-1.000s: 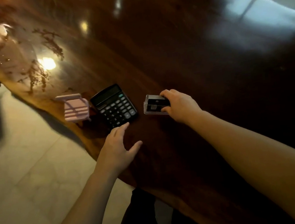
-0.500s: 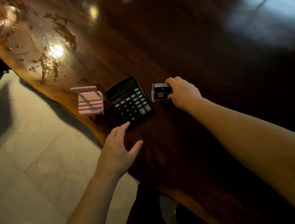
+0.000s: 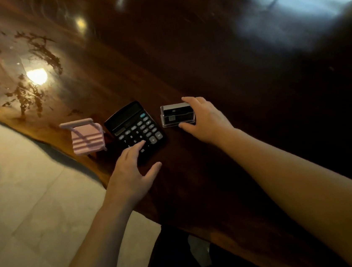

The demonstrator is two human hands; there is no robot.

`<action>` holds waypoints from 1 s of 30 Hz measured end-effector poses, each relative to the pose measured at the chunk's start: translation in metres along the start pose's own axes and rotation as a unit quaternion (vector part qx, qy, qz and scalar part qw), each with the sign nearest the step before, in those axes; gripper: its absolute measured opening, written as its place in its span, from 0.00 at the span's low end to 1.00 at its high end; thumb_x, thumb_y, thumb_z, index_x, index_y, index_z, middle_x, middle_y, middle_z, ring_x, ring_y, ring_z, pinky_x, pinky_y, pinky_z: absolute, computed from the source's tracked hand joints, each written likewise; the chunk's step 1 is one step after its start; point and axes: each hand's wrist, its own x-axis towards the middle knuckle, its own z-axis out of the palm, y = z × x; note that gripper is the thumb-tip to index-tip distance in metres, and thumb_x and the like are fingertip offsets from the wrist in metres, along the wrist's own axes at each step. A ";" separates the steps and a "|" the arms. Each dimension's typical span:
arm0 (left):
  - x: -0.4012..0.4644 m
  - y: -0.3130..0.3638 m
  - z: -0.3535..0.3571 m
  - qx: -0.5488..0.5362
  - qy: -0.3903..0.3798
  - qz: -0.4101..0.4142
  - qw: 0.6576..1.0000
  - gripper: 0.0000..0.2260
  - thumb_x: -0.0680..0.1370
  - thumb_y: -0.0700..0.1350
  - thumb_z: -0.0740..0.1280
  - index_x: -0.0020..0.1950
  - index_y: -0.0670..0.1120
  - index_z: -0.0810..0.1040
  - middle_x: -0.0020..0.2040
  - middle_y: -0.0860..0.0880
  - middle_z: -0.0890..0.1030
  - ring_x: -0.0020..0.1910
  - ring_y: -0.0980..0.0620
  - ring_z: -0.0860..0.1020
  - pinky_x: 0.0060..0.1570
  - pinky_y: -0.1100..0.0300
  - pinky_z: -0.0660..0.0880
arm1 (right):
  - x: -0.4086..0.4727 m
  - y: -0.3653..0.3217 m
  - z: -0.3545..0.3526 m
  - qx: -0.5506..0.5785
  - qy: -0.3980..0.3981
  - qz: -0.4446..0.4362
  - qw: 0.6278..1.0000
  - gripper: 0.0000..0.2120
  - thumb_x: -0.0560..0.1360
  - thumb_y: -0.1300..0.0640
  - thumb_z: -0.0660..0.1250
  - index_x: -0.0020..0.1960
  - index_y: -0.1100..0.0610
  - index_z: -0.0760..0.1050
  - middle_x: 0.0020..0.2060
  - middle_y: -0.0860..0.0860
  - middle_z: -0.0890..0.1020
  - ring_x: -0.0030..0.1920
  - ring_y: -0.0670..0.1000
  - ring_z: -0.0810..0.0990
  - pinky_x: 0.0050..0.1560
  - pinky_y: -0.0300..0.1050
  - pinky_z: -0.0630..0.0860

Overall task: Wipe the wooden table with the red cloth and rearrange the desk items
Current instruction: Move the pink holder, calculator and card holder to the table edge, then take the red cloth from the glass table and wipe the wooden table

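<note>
1. The left hand (image 3: pixel 129 176) lies on the dark wooden desk (image 3: pixel 217 58), fingers spread open, fingertips on the black calculator (image 3: pixel 134 128).
2. The right hand (image 3: pixel 207 120) grips a clear card holder (image 3: pixel 176 114) between thumb and fingers, just right of the calculator.
3. A pink stand (image 3: pixel 86 135) sits at the desk's near edge, left of the calculator.

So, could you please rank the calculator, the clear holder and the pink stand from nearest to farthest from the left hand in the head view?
1. Calculator: under the left hand's fingertips.
2. Pink stand: to the left, at the table edge.
3. Clear holder: to the right, gripped by the right hand.
</note>
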 end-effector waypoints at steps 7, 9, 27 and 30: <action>0.027 0.044 -0.018 0.004 -0.058 0.090 0.994 0.35 0.73 0.60 0.73 0.77 0.56 0.63 0.75 0.50 0.69 0.72 0.50 0.67 0.67 0.50 0.68 | -0.064 0.009 -0.017 0.063 0.057 0.046 0.995 0.37 0.73 0.41 0.73 0.76 0.41 0.59 0.73 0.45 0.69 0.70 0.48 0.69 0.58 0.46 0.70; 0.031 0.052 -0.022 0.011 -0.077 0.094 0.993 0.36 0.73 0.60 0.73 0.77 0.56 0.63 0.75 0.49 0.69 0.72 0.49 0.68 0.65 0.49 0.69 | -0.079 0.009 -0.019 0.087 0.053 0.060 0.993 0.36 0.73 0.41 0.73 0.76 0.40 0.60 0.73 0.43 0.68 0.68 0.46 0.71 0.58 0.45 0.72; -0.028 0.209 0.012 0.013 -0.275 0.293 0.916 0.47 0.62 0.71 0.66 0.79 0.58 0.59 0.78 0.50 0.66 0.74 0.51 0.66 0.68 0.47 0.70 | -0.335 0.051 -0.062 0.174 0.210 0.211 0.939 0.42 0.69 0.29 0.67 0.76 0.31 0.51 0.76 0.35 0.59 0.73 0.38 0.59 0.65 0.44 0.65; -0.059 0.239 0.025 0.030 -0.288 0.337 0.896 0.47 0.62 0.70 0.66 0.79 0.57 0.59 0.78 0.49 0.66 0.74 0.49 0.67 0.67 0.45 0.71 | -0.391 0.055 -0.060 0.178 0.259 0.230 0.921 0.41 0.70 0.29 0.67 0.77 0.32 0.51 0.76 0.34 0.58 0.72 0.36 0.59 0.64 0.42 0.64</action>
